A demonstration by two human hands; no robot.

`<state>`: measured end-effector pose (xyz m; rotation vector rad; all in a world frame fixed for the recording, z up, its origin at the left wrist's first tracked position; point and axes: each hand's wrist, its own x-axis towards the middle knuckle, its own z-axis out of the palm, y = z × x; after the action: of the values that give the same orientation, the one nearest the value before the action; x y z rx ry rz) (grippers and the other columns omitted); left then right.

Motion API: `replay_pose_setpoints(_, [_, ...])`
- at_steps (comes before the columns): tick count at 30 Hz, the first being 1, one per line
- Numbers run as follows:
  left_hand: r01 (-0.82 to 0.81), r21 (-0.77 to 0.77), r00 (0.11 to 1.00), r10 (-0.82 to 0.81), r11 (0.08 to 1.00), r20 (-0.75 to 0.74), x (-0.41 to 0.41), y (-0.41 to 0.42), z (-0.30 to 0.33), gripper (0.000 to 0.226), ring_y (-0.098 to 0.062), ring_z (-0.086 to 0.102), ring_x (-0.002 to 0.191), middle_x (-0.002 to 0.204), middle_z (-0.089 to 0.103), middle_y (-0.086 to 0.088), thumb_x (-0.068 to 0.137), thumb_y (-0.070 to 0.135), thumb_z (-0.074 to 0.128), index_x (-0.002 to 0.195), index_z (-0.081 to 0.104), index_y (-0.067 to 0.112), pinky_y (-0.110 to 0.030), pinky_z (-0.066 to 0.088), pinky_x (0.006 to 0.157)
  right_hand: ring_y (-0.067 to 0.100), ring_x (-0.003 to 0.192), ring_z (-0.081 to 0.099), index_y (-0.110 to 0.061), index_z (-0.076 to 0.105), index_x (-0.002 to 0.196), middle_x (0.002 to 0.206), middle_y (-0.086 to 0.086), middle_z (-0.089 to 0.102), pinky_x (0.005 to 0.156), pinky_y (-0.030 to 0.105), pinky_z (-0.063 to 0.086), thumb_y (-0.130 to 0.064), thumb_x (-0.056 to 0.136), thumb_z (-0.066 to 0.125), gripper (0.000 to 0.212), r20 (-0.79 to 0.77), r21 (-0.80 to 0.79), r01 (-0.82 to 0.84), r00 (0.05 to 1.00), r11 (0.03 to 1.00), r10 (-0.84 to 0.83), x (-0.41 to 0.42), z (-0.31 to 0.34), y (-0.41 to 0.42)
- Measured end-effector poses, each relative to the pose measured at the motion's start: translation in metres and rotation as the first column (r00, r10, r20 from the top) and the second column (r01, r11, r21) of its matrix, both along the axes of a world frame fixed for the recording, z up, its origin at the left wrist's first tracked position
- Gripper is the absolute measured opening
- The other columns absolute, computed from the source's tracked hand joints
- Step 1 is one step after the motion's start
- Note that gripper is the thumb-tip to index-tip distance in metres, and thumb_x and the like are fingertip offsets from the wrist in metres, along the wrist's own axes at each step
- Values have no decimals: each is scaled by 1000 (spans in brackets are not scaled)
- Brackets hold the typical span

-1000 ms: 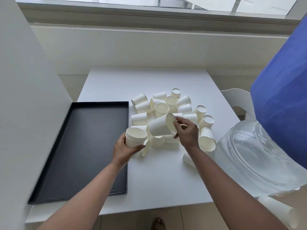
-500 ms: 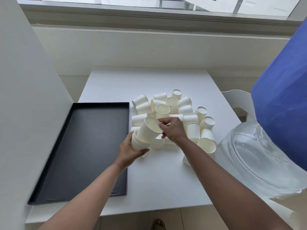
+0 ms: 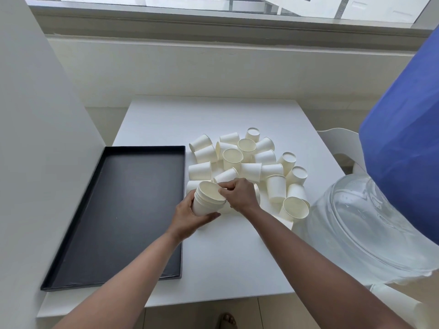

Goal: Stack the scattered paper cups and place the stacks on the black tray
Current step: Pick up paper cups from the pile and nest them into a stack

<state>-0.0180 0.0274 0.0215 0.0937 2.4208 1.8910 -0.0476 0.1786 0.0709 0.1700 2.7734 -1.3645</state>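
Note:
My left hand (image 3: 190,217) grips a short stack of white paper cups (image 3: 206,200) just right of the black tray (image 3: 71,233), tilted with its mouth up. My right hand (image 3: 240,194) pinches the rim of the top cup, which sits nested in the stack. Behind and to the right of my hands, several loose paper cups (image 3: 249,160) lie scattered on the white table (image 3: 225,257), some upright, some on their sides or upside down. Nothing lies in the tray.
A large clear glass bowl (image 3: 370,229) stands at the table's right edge. Blue cloth (image 3: 403,162) hangs above it, with a white chair (image 3: 342,148) behind. A white panel (image 3: 28,162) closes off the left side. A wall and window sill run behind.
My right hand carried a single cup from the pile over to the stack in my left hand and pushed it down inside. The stack stayed beside the tray.

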Motion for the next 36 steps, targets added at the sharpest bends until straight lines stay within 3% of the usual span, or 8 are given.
replay_pose_setpoints(5, [7,2,1000,-7,1000,4,-1,0,-1,57,-7,61,85,95,65,7,61,12,87,107,56,28,-10,49,69,30,93,65,-14,74,100,104,12,72,83,32,48,-12,80,60,24,15,70,-2,1000,998,1,1,-1,-1])
replay_pose_setpoints(9, [22,7,999,-22,1000,26,-2,0,0,62,-9,61,89,98,66,6,55,27,84,109,55,30,-16,49,74,23,59,53,-1,70,68,89,20,72,64,32,45,-25,87,59,33,70,-26,22,997,999,-20,0,-4,4])
replay_pose_setpoints(12, [16,16,999,-16,1000,35,-5,-1,1,59,-11,60,91,98,65,10,60,22,86,108,54,33,-13,48,72,18,54,53,6,70,83,70,11,65,63,35,51,-32,86,61,40,133,-134,173,979,976,-155,0,-7,20])
replay_pose_setpoints(16, [-9,44,998,6,999,67,-7,2,1,61,-11,61,94,102,65,9,52,38,81,106,53,40,-23,48,78,25,94,64,-12,73,91,98,8,72,77,29,49,-13,83,59,17,128,291,115,979,950,-158,5,-13,60])
replay_pose_setpoints(19, [-13,60,996,7,998,91,-7,4,-2,67,-16,61,96,105,65,2,50,40,80,111,55,30,-24,47,77,24,110,57,-15,68,107,117,9,62,88,30,46,4,79,48,40,215,483,-116,977,868,11,10,-18,91])
replay_pose_setpoints(23, [21,54,993,-27,998,112,-7,6,-5,72,-13,60,93,100,65,6,45,45,80,111,55,28,-18,46,72,25,119,42,-20,52,125,128,8,44,91,30,40,12,79,41,57,396,593,-427,893,682,215,19,-27,120])
replay_pose_setpoints(29, [44,78,989,-55,996,137,-9,9,-5,73,-10,60,93,103,64,7,39,54,76,107,55,35,-18,46,72,25,113,40,-20,39,127,129,5,38,82,28,33,14,76,46,61,401,748,-515,854,419,332,34,-42,131])
replay_pose_setpoints(36, [68,138,976,-94,988,195,-12,7,2,65,-4,63,86,96,66,11,41,54,75,100,57,35,-11,49,61,22,109,41,-22,41,122,123,2,41,73,25,24,12,73,48,60,318,751,-495,852,438,416,40,-51,130])
